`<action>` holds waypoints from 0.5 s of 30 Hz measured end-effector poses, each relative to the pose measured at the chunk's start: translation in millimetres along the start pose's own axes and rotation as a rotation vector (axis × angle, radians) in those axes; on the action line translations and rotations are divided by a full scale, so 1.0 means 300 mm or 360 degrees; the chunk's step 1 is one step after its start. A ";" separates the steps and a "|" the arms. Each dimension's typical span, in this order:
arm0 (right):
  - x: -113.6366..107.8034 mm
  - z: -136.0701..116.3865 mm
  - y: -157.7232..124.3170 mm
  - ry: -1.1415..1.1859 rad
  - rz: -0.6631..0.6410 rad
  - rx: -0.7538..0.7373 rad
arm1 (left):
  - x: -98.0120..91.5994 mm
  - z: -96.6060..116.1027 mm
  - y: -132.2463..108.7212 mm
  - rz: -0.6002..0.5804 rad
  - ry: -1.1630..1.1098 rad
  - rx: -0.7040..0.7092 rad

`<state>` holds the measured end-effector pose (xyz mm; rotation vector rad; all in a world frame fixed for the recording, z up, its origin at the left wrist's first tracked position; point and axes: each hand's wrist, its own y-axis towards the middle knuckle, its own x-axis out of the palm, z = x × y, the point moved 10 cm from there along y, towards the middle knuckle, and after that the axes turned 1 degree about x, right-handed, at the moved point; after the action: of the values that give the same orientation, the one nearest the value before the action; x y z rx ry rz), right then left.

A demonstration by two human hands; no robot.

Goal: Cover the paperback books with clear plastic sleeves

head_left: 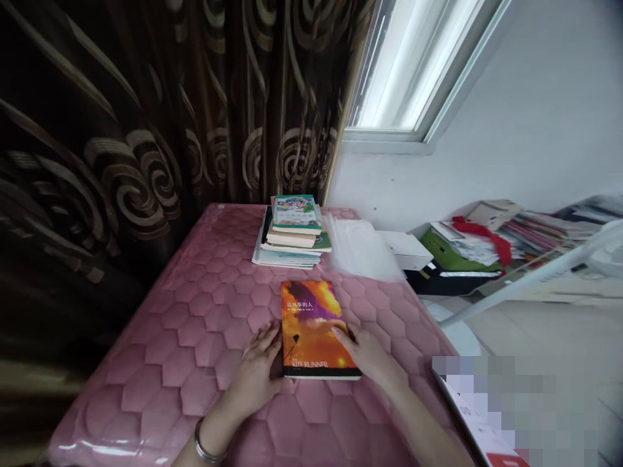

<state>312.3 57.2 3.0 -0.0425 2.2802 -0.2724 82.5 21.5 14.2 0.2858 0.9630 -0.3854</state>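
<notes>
A paperback book (314, 327) with an orange and purple sky cover, titled "The Kite Runner", lies face up on the pink mattress (195, 324). My left hand (263, 363) rests flat along its left edge, fingers stretched out and nothing in its grasp. On the other side, my right hand (365, 350) grips the book's right edge, with one digit over the cover and the other fingers partly hidden at the side. Beyond the book stands a stack of books (294, 240), topped by one with a green-edged picture cover.
Translucent plastic sheeting (355, 250) lies right of the stack. A dark patterned curtain (160, 130) hangs along the left and back. Past the mattress's right edge are a white box (403, 250), piled papers (467, 243) and a white stand (460, 334). A screen (467, 412) sits at lower right.
</notes>
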 end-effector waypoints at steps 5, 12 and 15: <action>0.009 -0.001 0.004 -0.0067 -0.0023 -0.0012 | -0.007 0.005 -0.002 -0.0015 -0.0020 -0.0049; 0.010 -0.010 0.006 -0.0247 0.0012 0.0000 | -0.006 0.005 -0.006 -0.0013 -0.0045 -0.0057; 0.017 -0.017 0.005 -0.0309 -0.0004 0.0016 | -0.008 0.006 -0.006 0.0021 -0.0065 -0.0036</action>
<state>305.1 59.0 2.2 -0.0641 2.0860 -0.2691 81.8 19.7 17.1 0.2624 0.9245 -0.3667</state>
